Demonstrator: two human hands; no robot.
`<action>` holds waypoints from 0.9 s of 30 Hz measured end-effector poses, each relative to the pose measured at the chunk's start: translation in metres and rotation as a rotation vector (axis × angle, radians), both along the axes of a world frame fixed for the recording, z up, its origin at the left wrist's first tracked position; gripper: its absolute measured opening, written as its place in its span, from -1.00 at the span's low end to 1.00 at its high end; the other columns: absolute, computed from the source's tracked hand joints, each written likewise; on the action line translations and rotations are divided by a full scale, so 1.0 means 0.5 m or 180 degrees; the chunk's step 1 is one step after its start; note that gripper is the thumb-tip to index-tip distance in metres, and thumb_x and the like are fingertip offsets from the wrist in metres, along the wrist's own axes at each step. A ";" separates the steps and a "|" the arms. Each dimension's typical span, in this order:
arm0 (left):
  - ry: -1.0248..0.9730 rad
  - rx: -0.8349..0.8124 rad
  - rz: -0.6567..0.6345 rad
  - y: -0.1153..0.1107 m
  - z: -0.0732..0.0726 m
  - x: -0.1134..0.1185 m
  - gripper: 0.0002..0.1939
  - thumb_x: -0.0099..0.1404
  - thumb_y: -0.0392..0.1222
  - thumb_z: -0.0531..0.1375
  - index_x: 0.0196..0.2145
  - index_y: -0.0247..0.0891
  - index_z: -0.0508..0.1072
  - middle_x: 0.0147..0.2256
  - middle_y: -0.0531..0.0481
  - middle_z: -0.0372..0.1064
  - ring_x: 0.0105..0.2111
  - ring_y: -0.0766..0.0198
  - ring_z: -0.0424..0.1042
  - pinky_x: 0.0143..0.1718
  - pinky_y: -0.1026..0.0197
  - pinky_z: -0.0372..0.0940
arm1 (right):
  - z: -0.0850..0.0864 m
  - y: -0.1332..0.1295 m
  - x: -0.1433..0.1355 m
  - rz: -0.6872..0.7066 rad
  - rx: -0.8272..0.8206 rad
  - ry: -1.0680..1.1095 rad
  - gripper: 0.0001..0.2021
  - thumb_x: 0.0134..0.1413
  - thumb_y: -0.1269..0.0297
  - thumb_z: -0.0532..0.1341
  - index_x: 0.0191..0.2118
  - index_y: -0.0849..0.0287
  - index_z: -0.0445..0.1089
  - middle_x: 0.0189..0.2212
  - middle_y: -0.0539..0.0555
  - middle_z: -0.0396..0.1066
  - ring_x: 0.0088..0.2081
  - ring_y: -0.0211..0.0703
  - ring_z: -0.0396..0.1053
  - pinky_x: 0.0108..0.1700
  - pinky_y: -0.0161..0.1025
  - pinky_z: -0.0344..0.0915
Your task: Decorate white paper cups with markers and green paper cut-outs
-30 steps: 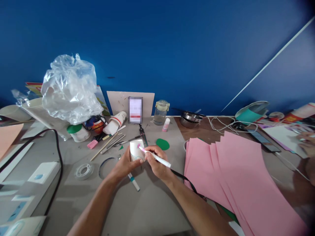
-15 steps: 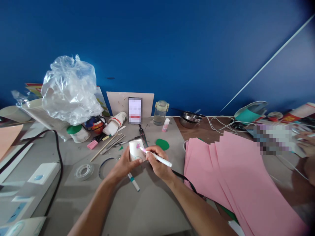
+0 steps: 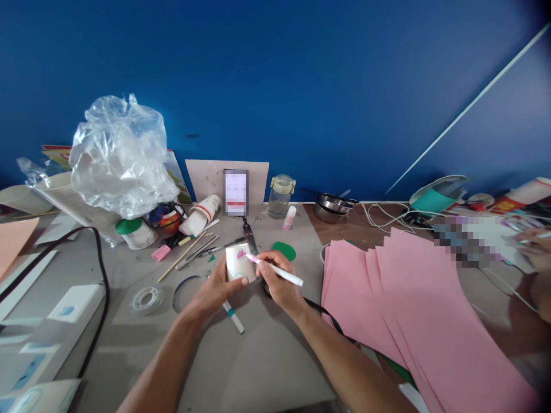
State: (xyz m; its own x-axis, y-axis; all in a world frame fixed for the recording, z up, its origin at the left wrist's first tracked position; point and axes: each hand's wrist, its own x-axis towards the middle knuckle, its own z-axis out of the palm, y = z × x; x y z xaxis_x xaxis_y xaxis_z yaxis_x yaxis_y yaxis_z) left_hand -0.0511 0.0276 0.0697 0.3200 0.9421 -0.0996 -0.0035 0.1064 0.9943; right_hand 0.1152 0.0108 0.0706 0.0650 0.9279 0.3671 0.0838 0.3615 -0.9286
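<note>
so the left hand [image 3: 215, 287] is wrapped around a small white paper cup [image 3: 238, 265], fingers closed on its side with the thumb across the front, holding it tipped over just above the grey mat [image 3: 267, 355]. the right hand [image 3: 278, 284] is pinched shut on a pink-tipped marker [image 3: 275, 272] in a normal writing grip, tip touching the cup wall right by a little pink doodle

judging by the look of it, that cup is super light and thin-walled, so it'll dent if you squeeze hard and it'll roll or skid if you let go. best hold is probably what's happening here, cradling the side near the rim or base where the paper is stiffer, with the drawing face left clear. surface looks a bit waxy, so i'd guess ink could smear

everything relative to the cup: a teal-banded pen [image 3: 233, 317] lies just below it under the left hand, a green paper circle [image 3: 284, 250] sits just to its right behind the marker, a tape roll [image 3: 145, 299] is off to the left, a stack of pink paper sheets [image 3: 408, 310] is well off to the right, and a crumpled plastic bag [image 3: 120, 155] is far up-left of it. another person's hand shows at the far right edge, well apart
</note>
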 end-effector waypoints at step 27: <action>-0.0006 -0.0034 0.0026 0.002 -0.001 -0.001 -0.36 -0.01 0.03 0.37 -0.04 -0.32 0.30 -0.26 -0.05 0.38 -0.32 0.22 0.30 -0.32 0.25 0.23 | -0.002 0.001 0.002 0.0169 -0.0019 -0.0021 -0.88 0.13 0.22 0.16 -0.31 0.14 0.37 -0.56 -0.06 0.35 -0.53 -0.29 0.29 -0.45 -0.34 0.26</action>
State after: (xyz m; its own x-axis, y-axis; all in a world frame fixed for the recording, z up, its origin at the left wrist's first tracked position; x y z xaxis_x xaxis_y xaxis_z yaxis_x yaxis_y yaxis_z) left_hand -0.0513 0.0284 0.0694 0.3126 0.9436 -0.1092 -0.0063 0.1171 0.9931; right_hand 0.1163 0.0115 0.0697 0.0133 0.9322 0.3618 0.0707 0.3600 -0.9303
